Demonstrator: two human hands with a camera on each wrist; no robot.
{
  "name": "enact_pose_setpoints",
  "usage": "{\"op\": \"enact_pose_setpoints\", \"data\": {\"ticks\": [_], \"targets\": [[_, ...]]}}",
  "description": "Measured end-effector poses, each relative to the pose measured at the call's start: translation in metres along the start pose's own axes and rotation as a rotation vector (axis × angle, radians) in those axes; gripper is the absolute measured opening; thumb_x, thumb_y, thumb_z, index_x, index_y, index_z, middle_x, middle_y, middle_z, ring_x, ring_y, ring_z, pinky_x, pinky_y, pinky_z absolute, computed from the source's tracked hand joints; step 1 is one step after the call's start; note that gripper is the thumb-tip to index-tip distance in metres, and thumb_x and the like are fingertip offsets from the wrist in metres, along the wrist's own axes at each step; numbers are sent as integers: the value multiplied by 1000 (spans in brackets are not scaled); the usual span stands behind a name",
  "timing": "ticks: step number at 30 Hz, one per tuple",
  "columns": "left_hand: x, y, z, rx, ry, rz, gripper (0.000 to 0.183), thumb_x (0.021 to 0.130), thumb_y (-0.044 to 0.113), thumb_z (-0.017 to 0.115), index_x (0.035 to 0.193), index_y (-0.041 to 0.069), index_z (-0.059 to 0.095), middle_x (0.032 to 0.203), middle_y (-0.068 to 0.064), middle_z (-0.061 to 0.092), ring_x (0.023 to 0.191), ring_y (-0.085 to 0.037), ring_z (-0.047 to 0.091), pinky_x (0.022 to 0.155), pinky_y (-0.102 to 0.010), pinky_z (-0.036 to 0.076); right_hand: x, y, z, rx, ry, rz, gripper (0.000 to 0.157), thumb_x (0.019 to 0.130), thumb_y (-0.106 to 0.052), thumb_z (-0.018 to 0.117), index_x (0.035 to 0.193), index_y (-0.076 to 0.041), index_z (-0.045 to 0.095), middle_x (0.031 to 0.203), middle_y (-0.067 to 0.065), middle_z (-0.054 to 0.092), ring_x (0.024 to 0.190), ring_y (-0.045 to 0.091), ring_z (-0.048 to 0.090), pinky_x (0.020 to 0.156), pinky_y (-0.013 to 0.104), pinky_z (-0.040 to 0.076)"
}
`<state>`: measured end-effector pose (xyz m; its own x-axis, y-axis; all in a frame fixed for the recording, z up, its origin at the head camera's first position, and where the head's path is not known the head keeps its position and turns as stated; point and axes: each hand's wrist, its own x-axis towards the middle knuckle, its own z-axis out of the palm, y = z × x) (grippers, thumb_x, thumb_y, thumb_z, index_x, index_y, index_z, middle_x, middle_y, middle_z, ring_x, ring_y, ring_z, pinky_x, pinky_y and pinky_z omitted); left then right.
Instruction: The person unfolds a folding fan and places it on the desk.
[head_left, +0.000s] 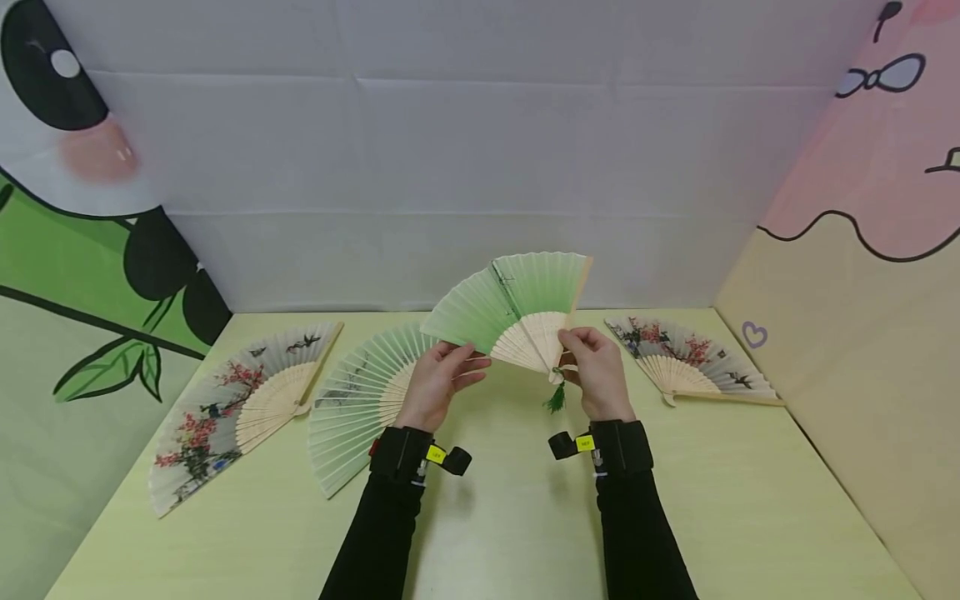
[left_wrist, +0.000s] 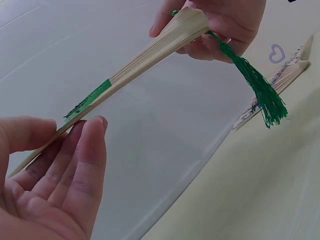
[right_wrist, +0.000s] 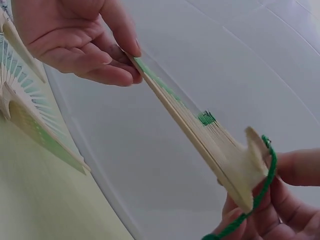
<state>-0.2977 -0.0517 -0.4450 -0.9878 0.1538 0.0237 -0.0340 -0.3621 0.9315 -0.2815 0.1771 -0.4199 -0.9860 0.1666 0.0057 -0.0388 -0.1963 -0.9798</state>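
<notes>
A spread green folding fan with pale wooden ribs is held up above the table by both hands. My left hand pinches the fan's left outer stick between thumb and fingers, as the left wrist view shows. At the other side my right hand grips the right outer stick low down, near the pivot. From the pivot end hangs a dark green tassel on a cord. Seen nearly edge-on in both wrist views, the fan shows its stacked ribs. Part of the right hand's grip is hidden by the fan.
On the pale yellow table, a pale green fan lies spread behind my left hand. A white flowered fan lies farther left, and another flowered fan at the back right. A grey-white backdrop and printed side panels surround the table.
</notes>
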Motion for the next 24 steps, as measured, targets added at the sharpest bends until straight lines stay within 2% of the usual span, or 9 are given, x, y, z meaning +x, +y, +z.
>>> {"op": "enact_pose_setpoints", "data": {"ticks": [4, 9, 16, 20, 24], "targets": [[0, 3, -5, -19, 16, 5, 19, 99, 13, 60, 112, 0, 56, 108, -20, 66, 105, -38, 65, 86, -38, 57, 1, 0, -5, 29, 14, -11, 13, 97, -19, 64, 96, -7, 60, 76, 4, 50, 63, 15, 53, 54, 26, 43], [0, 7, -13, -29, 40, 10, 19, 99, 15, 59, 112, 1, 55, 104, -15, 67, 95, -27, 69, 85, -37, 57, 3, 0, -12, 44, 36, 4, 12, 98, -19, 63, 98, -7, 58, 70, 2, 41, 57, 15, 45, 52, 28, 37], [3, 12, -24, -51, 60, 5, 15, 101, 13, 56, 110, 1, 53, 97, -10, 67, 92, -25, 70, 85, -37, 58, 5, -2, -18, 84, 80, 19, 16, 98, -20, 63, 98, -7, 54, 65, 0, 42, 51, 13, 42, 48, 24, 36], [2, 13, -27, -17, 61, -8, 16, 101, 11, 55, 112, 1, 52, 97, -11, 66, 89, -23, 70, 83, -36, 58, 5, -3, -20, 98, 103, 27, 16, 98, -20, 63, 97, -7, 53, 64, 0, 47, 48, 13, 46, 46, 23, 40], [1, 13, -30, 62, 51, -21, 17, 101, 13, 55, 110, -2, 52, 99, -16, 67, 88, -25, 70, 80, -35, 59, 6, -2, -22, 114, 128, 36, 16, 98, -20, 63, 95, -7, 54, 65, 0, 50, 50, 12, 50, 47, 23, 41]]}}
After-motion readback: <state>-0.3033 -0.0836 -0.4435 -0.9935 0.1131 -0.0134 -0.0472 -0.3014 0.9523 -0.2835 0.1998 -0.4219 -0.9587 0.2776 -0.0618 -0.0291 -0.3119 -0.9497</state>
